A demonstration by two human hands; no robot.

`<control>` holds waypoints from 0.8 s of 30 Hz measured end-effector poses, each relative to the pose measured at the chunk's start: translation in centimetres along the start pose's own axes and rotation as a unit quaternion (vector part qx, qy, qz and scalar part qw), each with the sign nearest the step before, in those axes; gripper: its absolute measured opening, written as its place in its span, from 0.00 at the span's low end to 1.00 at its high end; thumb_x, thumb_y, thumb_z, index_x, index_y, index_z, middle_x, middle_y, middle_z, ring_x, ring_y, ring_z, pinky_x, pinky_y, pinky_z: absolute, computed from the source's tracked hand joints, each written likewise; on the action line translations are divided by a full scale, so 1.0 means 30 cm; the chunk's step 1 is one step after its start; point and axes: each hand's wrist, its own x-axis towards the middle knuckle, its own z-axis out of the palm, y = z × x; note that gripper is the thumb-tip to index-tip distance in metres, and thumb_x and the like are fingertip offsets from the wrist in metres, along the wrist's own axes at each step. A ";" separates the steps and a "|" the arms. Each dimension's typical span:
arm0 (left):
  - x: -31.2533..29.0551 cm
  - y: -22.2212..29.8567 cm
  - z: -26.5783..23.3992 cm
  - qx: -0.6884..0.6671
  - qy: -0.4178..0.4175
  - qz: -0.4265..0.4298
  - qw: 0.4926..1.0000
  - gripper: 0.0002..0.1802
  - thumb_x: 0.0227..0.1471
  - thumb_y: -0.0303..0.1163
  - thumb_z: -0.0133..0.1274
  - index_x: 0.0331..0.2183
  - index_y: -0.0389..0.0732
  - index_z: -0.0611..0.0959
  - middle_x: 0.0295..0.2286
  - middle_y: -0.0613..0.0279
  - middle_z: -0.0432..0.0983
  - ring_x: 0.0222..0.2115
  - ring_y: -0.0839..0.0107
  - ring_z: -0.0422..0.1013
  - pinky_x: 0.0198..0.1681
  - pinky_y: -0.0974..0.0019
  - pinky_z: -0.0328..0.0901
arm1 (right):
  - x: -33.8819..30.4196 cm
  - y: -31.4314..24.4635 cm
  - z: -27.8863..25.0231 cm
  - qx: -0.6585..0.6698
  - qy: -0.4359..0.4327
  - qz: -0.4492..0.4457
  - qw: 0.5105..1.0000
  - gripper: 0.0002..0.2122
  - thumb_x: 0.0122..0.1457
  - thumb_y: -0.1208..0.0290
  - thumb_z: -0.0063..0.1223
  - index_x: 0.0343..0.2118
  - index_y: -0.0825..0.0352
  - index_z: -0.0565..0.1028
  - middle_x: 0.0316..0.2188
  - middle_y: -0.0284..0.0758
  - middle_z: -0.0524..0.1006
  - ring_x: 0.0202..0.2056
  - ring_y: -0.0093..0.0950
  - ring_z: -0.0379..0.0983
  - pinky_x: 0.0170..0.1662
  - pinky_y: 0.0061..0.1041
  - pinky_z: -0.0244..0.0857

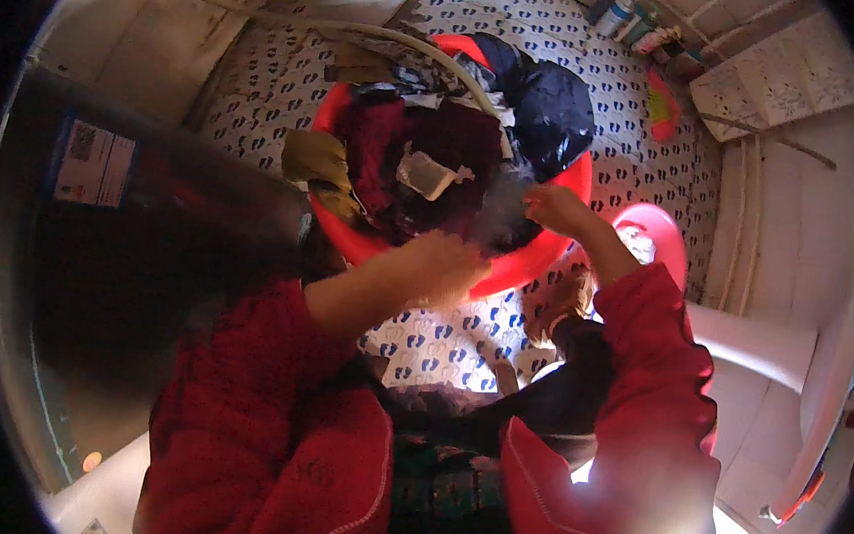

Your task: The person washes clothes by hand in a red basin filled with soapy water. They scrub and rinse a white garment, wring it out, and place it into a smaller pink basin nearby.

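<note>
A round red basin [578, 187] stands on the floor before me, heaped with wet-looking clothes. Among them are a maroon garment [371, 147], a black shiny piece [557, 112] hanging over the far right rim and an olive piece [317, 161] over the left rim. A small whitish packet [426, 175] lies on the pile. My left hand [447, 267] is closed at the near rim. Higher and to the right, my right hand [560, 211] has its fingers pinched together. Blurred dark cloth [501, 213] stretches between both hands, its edges hard to make out.
A pale hose [405, 36] arches from the upper left into the basin. At left stands a dark appliance [145, 275] with a label. A pink tub [663, 230] and a white sink pedestal [757, 345] are at right. Several bottles [622, 19] line the far wall.
</note>
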 end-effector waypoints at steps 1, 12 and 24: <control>-0.023 -0.009 0.014 0.017 0.008 0.008 1.000 0.19 0.49 0.35 0.60 0.43 0.38 0.80 0.34 0.47 0.80 0.37 0.49 0.79 0.40 0.48 0.74 | 0.097 0.011 0.022 -0.023 -0.003 -0.031 0.999 0.14 0.56 0.69 0.59 0.46 0.65 0.80 0.39 0.45 0.82 0.42 0.42 0.80 0.46 0.38 0.73; -0.159 -0.063 -0.164 -0.035 -0.012 -0.029 0.999 0.30 0.51 0.32 0.53 0.57 0.37 0.76 0.40 0.52 0.77 0.40 0.56 0.75 0.42 0.54 0.70 | 1.060 -0.018 0.149 -0.102 0.084 0.058 0.990 0.11 0.58 0.73 0.49 0.40 0.66 0.81 0.40 0.52 0.81 0.45 0.51 0.78 0.48 0.47 0.72; -0.163 -0.090 -0.179 -0.077 -0.042 -0.065 0.994 0.31 0.51 0.35 0.55 0.57 0.37 0.76 0.40 0.49 0.77 0.40 0.55 0.75 0.45 0.55 0.69 | 0.950 -0.030 0.160 -0.182 -0.029 0.140 0.973 0.17 0.58 0.65 0.51 0.49 0.64 0.79 0.46 0.49 0.81 0.48 0.47 0.79 0.50 0.44 0.73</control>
